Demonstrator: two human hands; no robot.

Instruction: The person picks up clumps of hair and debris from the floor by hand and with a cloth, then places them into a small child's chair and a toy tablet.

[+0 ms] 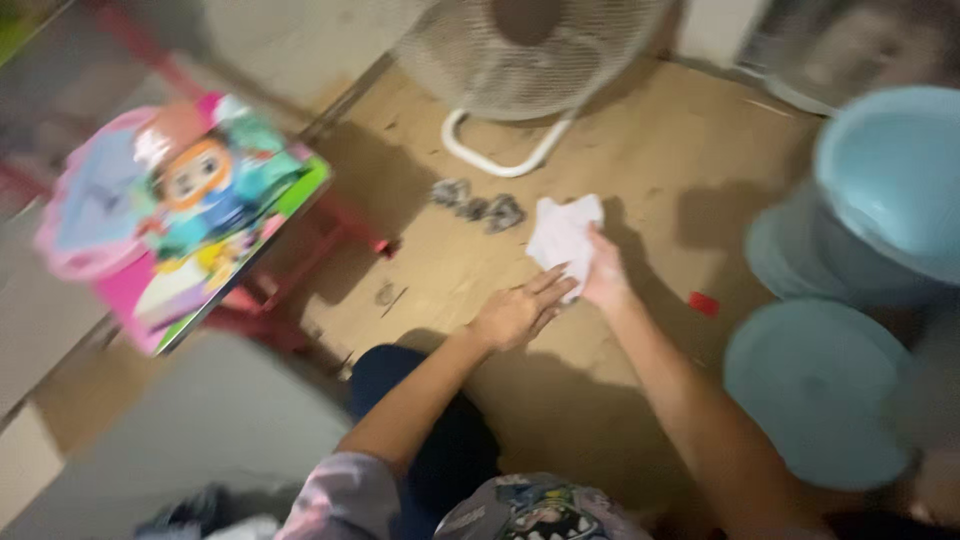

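The right hand (pixel 605 275) grips a crumpled white cloth (pixel 563 240) against the tan floor (pixel 650 150), fingers closed on its lower edge, while the left hand (pixel 515 312) lies open and flat on the floor just beside it, fingertips touching the cloth. The wiping looks barely underway: a grey clump of debris (pixel 478 203) remains left of the cloth, near the white fan base (pixel 500 160), and a small red piece (pixel 703 303) lies to the right, near the pale blue tubs (pixel 860 240).
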